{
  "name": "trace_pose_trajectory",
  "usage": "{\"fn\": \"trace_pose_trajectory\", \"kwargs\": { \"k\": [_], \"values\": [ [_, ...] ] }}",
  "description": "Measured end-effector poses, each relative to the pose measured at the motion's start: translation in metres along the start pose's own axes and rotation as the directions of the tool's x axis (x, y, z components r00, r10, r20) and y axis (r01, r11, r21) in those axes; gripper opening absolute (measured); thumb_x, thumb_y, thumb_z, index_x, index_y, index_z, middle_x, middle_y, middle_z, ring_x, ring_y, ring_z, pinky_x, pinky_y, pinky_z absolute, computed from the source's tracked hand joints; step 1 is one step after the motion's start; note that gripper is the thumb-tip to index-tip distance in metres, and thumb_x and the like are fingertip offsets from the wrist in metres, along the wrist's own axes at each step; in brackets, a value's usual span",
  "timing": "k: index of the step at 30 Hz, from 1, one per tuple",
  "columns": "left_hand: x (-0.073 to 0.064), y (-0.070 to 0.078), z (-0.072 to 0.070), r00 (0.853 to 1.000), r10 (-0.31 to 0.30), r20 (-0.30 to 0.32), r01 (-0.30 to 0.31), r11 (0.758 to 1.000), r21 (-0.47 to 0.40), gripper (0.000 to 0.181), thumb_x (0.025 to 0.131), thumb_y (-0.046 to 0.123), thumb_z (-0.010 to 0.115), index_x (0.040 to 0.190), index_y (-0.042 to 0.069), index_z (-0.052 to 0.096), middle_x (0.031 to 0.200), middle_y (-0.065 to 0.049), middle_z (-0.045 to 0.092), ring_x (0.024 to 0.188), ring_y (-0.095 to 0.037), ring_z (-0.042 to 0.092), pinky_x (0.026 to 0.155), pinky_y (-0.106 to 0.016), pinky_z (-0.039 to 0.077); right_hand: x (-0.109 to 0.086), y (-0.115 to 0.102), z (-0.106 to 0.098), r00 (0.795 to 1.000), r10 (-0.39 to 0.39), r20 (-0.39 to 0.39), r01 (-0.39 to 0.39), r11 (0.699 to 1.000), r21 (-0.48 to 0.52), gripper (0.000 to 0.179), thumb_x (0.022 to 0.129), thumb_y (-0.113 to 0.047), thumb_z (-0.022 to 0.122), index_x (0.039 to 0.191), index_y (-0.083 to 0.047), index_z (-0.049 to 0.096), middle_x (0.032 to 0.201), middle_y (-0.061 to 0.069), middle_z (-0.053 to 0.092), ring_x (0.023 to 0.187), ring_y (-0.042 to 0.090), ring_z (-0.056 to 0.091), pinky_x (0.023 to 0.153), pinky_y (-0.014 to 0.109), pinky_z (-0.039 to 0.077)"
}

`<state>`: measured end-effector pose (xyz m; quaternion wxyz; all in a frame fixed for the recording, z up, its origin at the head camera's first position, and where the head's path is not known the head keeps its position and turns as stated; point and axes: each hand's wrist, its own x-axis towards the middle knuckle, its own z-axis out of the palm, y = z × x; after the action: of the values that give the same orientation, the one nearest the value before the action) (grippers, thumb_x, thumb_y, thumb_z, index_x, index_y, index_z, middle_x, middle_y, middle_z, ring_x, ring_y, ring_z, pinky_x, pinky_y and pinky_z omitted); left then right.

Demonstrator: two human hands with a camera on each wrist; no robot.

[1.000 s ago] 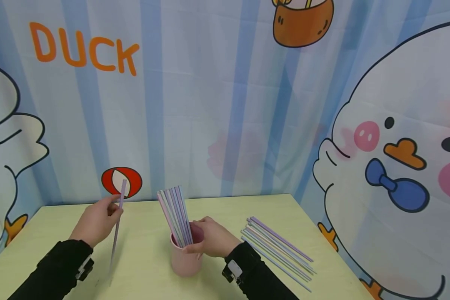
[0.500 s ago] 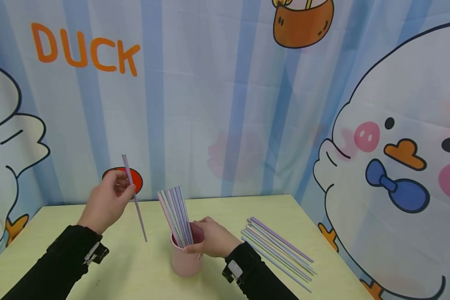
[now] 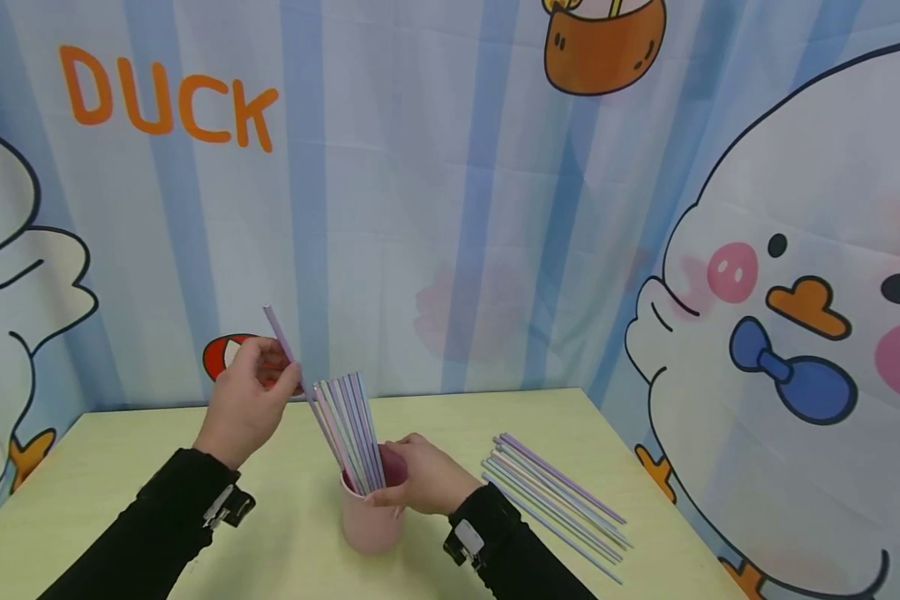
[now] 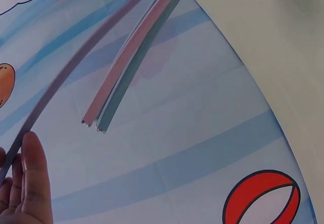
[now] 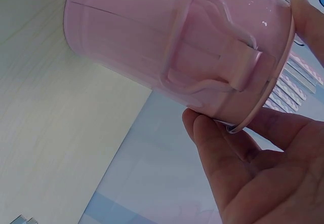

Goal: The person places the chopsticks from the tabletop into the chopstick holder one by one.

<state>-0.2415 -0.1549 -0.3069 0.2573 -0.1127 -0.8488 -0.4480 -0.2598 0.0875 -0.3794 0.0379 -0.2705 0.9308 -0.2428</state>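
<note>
A thin purple straw-like stick (image 3: 279, 332) is pinched between the thumb and fingers of my left hand (image 3: 246, 400). It slants down to the right, its lower end at the mouth of the pink metal cup (image 3: 372, 527); whether that end is inside is hidden. A bundle of pastel sticks (image 3: 351, 429) leans left in the cup. My right hand (image 3: 427, 479) grips the cup's rim from the right, thumb at the front. In the right wrist view the cup's wire handle (image 5: 174, 46) shows, with fingers on both sides of the rim.
More pastel sticks (image 3: 558, 500) lie loosely side by side on the pale yellow table (image 3: 285, 533), right of the right hand. Behind the table hangs a striped blue curtain (image 3: 390, 208) with duck drawings.
My left hand has lifted the purple stick and carried it rightward, tilting it, so that its lower end meets the cup's mouth. The right hand and the cup have stayed put.
</note>
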Motion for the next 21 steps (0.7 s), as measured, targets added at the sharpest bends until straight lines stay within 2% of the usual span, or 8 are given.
{"fn": "trace_pose_trajectory", "kwargs": {
  "k": [4,8,14,21],
  "values": [
    [-0.003,-0.004,0.009,0.999,-0.031,0.032,0.031,1.000,-0.001,0.034,0.101,0.021,0.052,0.124,-0.003,0.044,0.108,-0.022,0.062,0.095,-0.034,0.063,0.081,-0.052,0.057,0.000,0.000,0.000,1.000,-0.006,-0.001,0.006,1.000,0.002,0.072,0.078,-0.048,0.077,0.139,-0.014,0.058,0.121,0.007,0.059,0.110,0.020,0.055,0.099,0.041,0.048],
    [-0.009,-0.010,0.017,0.995,-0.076,0.068,0.074,0.997,0.032,0.032,0.101,0.019,0.053,0.123,-0.003,0.045,0.109,-0.021,0.061,0.096,-0.034,0.063,0.081,-0.051,0.058,0.001,0.000,0.000,1.000,-0.016,0.001,0.016,1.000,-0.001,0.069,0.078,-0.049,0.077,0.137,-0.017,0.059,0.118,0.004,0.060,0.110,0.018,0.054,0.098,0.041,0.049],
    [-0.016,-0.023,0.029,0.990,-0.092,0.109,0.079,0.989,0.122,0.030,0.099,0.020,0.056,0.119,-0.001,0.048,0.103,-0.016,0.063,0.091,-0.029,0.060,0.079,-0.047,0.058,0.003,0.002,0.000,1.000,-0.021,-0.001,0.021,1.000,0.001,0.069,0.078,-0.048,0.077,0.137,-0.017,0.059,0.116,0.003,0.061,0.110,0.018,0.053,0.097,0.039,0.049],
    [-0.023,-0.031,0.039,0.977,-0.135,0.166,0.109,0.981,0.159,0.030,0.099,0.022,0.058,0.117,0.001,0.050,0.100,-0.014,0.062,0.086,-0.025,0.059,0.076,-0.041,0.060,0.003,0.001,0.001,1.000,-0.004,-0.004,0.004,1.000,0.018,0.071,0.077,-0.048,0.078,0.137,-0.016,0.059,0.117,0.005,0.060,0.108,0.019,0.054,0.098,0.041,0.049]
  ]
}}
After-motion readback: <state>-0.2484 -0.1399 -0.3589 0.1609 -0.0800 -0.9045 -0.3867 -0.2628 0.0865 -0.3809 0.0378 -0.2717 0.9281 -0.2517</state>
